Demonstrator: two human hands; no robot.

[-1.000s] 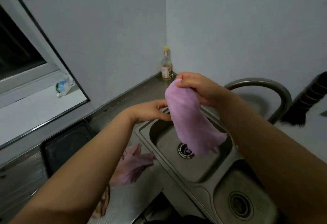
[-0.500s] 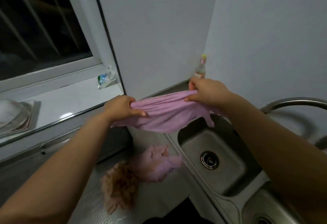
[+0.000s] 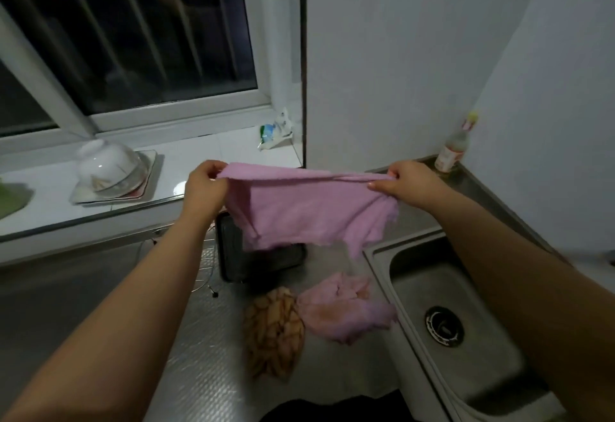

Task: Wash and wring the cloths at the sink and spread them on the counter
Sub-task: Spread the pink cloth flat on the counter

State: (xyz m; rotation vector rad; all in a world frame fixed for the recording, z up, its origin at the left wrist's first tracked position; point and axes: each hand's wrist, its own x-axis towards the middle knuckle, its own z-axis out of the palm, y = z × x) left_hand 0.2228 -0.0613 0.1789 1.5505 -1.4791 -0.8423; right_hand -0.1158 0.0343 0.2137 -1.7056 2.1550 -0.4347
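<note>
- Head view: a purple cloth point(image 3: 299, 212) is held stretched in the air by its upper edge, above the counter point(image 3: 206, 371).
- One corner is pinched by the left hand point(image 3: 205, 185), the other by the right hand point(image 3: 411, 182).
- Below the hands, a crumpled pink cloth point(image 3: 346, 311) and a brown patterned cloth point(image 3: 273, 331) are seen touching.
- Under the right forearm lies the sink point(image 3: 466, 348).
- A black tray point(image 3: 233, 255) is partly hidden behind the held cloth.

On the windowsill point(image 3: 206, 152) we see an upturned white bowl point(image 3: 106, 163) resting on a square plate point(image 3: 146, 185), and a crumpled packet point(image 3: 274, 132) near the wall. A bottle point(image 3: 454, 148) stands in the corner. Below the sill, a black tray point(image 3: 236, 261) lies beside a wire rack point(image 3: 206, 265).
</note>
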